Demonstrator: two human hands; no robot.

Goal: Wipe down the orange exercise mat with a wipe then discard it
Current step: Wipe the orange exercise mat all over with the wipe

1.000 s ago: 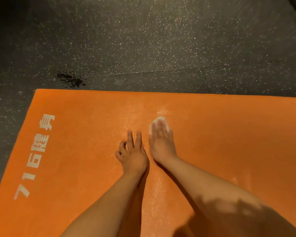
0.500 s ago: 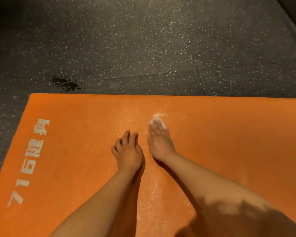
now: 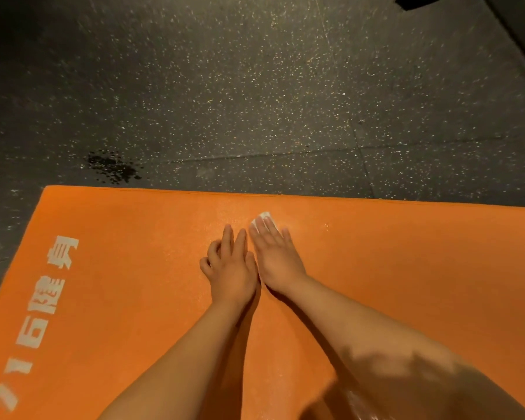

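- Both hands are down on the mat point(image 3: 128, 268), side by side and almost touching, near the middle of its far edge.
- Since a second ago the right hand point(image 3: 278, 256) has pushed the wipe point(image 3: 265, 215) closer to the far edge. The left hand point(image 3: 229, 268) has moved with it, staying just to its left.
- That reads as the end of an outward stroke. The strip under the hands looks covered, since a faint wet sheen runs back from the wipe toward the near edge between the forearms.
- The right hand lies flat with its fingers straight and together, pressing on the wipe rather than gripping it. Only a small white corner of the wipe shows past the fingertips.
- The left hand holds nothing. Its first two fingers are stretched out on the mat, and the other two are curled under. It seems to act as a brace.
- The wipe is on the mat, trapped under the right fingers, just short of the far edge.
- White lettering point(image 3: 43, 313) runs along the left end of the mat, and no sheen shows there. The right end runs out of view.
- Beyond the far edge is dark speckled floor point(image 3: 255, 101), with a dark stain point(image 3: 112, 166) near the mat's far left corner.
- Wiping seems to be only partly done, and the wipe has not yet been discarded. No bin is in sight.
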